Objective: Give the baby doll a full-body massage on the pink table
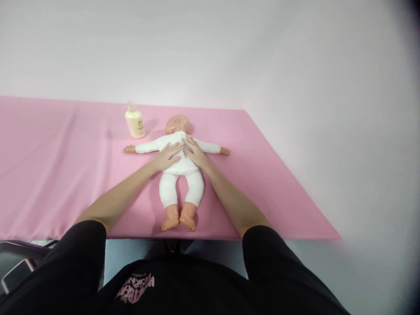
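Observation:
A baby doll (187, 165) in a white long-sleeved suit lies on its back, arms stretched out to both sides and bare feet towards me. Its head is turned to the left. My left hand (168, 156) rests flat on the left part of its chest, fingers extended. On the other side of the chest lies my right hand (196, 153), also flat with the fingers stretched out. The fingertips of both hands come close together near the middle of the chest. Neither hand grips anything.
A pump bottle (135, 124) of pale yellow liquid stands left of the doll's head. The pink-covered table (262, 192) ends at a front edge near my body and a slanting right edge. A white wall (164, 52) rises behind. A phone (18, 274) lies at lower left.

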Tool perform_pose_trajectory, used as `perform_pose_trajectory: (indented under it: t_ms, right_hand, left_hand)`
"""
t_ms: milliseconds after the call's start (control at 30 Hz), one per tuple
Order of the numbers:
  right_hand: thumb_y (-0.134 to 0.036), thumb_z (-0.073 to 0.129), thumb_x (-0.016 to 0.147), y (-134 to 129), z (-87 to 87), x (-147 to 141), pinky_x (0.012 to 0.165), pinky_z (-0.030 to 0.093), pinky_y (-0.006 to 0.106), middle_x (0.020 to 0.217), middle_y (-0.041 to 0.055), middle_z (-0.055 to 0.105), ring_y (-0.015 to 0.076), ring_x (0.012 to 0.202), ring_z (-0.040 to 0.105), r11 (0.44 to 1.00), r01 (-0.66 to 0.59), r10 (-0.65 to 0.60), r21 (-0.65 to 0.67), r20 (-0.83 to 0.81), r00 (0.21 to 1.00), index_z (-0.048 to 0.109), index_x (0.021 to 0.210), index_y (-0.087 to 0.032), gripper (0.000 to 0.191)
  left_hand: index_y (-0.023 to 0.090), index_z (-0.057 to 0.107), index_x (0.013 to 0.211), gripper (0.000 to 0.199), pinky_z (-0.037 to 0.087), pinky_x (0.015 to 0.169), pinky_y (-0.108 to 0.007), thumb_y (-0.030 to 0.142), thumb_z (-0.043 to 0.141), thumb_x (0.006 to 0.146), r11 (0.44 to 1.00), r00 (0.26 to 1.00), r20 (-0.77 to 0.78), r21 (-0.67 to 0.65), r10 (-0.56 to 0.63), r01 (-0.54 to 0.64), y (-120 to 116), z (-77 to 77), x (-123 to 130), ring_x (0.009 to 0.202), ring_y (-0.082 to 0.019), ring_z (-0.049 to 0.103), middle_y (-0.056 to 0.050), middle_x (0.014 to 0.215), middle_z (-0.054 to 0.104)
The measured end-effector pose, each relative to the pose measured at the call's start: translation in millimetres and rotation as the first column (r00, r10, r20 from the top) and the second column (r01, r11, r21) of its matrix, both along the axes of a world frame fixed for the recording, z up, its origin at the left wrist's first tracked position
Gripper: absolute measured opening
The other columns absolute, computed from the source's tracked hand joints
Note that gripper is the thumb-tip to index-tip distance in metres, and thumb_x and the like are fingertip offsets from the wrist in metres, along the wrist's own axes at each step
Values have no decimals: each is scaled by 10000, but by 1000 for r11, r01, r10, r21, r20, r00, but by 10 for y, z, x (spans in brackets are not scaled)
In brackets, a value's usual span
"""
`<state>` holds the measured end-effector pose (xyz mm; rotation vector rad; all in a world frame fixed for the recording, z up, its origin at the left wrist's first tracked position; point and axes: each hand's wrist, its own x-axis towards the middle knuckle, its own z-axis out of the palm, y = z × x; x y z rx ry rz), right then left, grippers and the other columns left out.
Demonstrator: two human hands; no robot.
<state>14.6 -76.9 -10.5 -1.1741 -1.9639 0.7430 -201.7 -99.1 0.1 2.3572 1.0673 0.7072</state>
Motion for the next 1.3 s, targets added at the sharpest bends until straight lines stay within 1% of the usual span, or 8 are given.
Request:
perform_pose_trajectory:
  t_ms: [100, 200, 333, 500, 667, 967, 1200, 1300]
  right_hand:
    - [-314, 583, 945, -109, 98, -37, 1362, 215, 429, 1578, 55, 599, 221, 1584, 418, 996, -81, 83, 24, -95, 992, 720, 1360, -249, 442]
    - [-331, 513, 972, -157, 155, -49, 1169, 464, 353, 1241, 75, 784, 218, 1254, 683, 999, -29, 33, 27, -149, 988, 787, 1046, -216, 306]
    - [-301, 457, 983, -127, 153, -32, 882, 507, 292, 893, 60, 772, 196, 859, 667, 963, 264, -268, 54, 119, 956, 716, 818, -189, 327]
    - [-391, 387, 1045, -74, 107, 49, 898, 484, 358, 1028, 155, 807, 279, 972, 714, 917, 399, -378, 26, 382, 843, 786, 950, -149, 476]
    - [-500, 313, 1080, -94, 115, 73, 942, 506, 448, 1059, 264, 795, 389, 1078, 751, 875, 483, -425, 1, 480, 768, 818, 1067, -59, 671]
    - [-456, 352, 1062, -166, 98, -21, 1101, 465, 535, 1299, 366, 673, 454, 1257, 645, 834, 538, -522, 120, 488, 699, 701, 1278, 79, 675]
    - [-545, 296, 1065, 24, -101, 19, 1313, 167, 617, 1674, 376, 317, 450, 1617, 270, 848, 509, -419, -151, 397, 817, 343, 1578, 125, 845]
    - [-545, 316, 1059, 53, -132, 67, 1323, 203, 524, 1664, 347, 371, 390, 1624, 298, 885, 437, -378, -158, 303, 875, 431, 1534, 81, 794]
  left_hand:
    - [205, 723, 1317, 490, 285, 1304, -524, 458, 556, 932, 996, 981, 192, -88, 28, -11, -74, 76, 54, 1465, -309, 554, -118, 1480, 672]
    - [183, 751, 939, 375, 558, 967, -400, 471, 512, 929, 971, 917, 352, -208, 189, -120, -86, 90, 50, 972, -266, 753, -111, 971, 803]
    - [215, 534, 607, 400, 479, 712, -335, 451, 518, 930, 938, 925, 154, -32, 346, -346, -65, 90, -7, 662, -200, 600, -27, 611, 614]
    - [192, 702, 720, 495, 481, 775, -401, 429, 399, 1033, 864, 828, -251, 90, 501, -496, -49, 126, -71, 829, -303, 696, -130, 828, 753]
    - [117, 810, 937, 674, 525, 864, -465, 576, 336, 1072, 772, 671, -424, 117, 608, -625, -78, 141, -78, 979, -404, 734, -231, 967, 774]
    - [15, 734, 1185, 600, 453, 1125, -493, 497, 398, 1061, 780, 713, -322, 189, 623, -596, -72, -15, -87, 1208, -418, 638, -276, 1206, 712]
    - [58, 616, 1297, 650, 413, 1171, -482, 627, 508, 1002, 756, 757, -193, -96, 624, -648, 59, -130, -183, 1417, -430, 564, -303, 1462, 615]
    - [138, 633, 1200, 585, 471, 1120, -471, 665, 598, 947, 771, 796, -83, -208, 600, -602, 79, -125, -227, 1359, -423, 623, -242, 1423, 668]
